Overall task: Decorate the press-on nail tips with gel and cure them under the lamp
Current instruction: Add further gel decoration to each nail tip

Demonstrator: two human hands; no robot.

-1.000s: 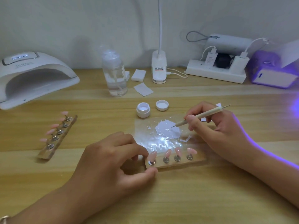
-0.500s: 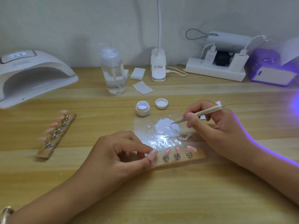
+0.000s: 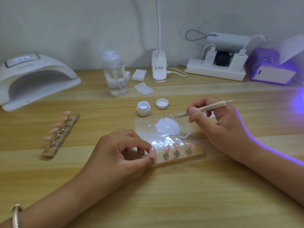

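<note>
My left hand (image 3: 121, 155) pinches a pink nail tip (image 3: 152, 153) between thumb and fingers at the left end of a wooden holder strip (image 3: 184, 159). Three more pink tips (image 3: 176, 146) stand on metal pegs along that strip. My right hand (image 3: 218, 127) grips a dotting pen (image 3: 202, 108), its point at the upper right edge of a white gel puddle (image 3: 167, 126) on a clear palette sheet (image 3: 144, 127). An open white gel jar (image 3: 143, 109) and its lid (image 3: 162, 103) sit just behind the sheet. A large white curing lamp (image 3: 32, 79) stands at the far left.
A second wooden strip with several pink tips (image 3: 60, 134) lies to the left. Behind are a clear pump bottle (image 3: 115, 74), white wipes (image 3: 143, 88), a desk lamp base (image 3: 159, 68), a power strip with chargers (image 3: 215, 71) and a small glowing violet lamp (image 3: 273, 73).
My left hand has gone from resting by the strip's left end to pinching the leftmost nail tip. The pen tip has shifted from the puddle's middle to its upper right edge.
</note>
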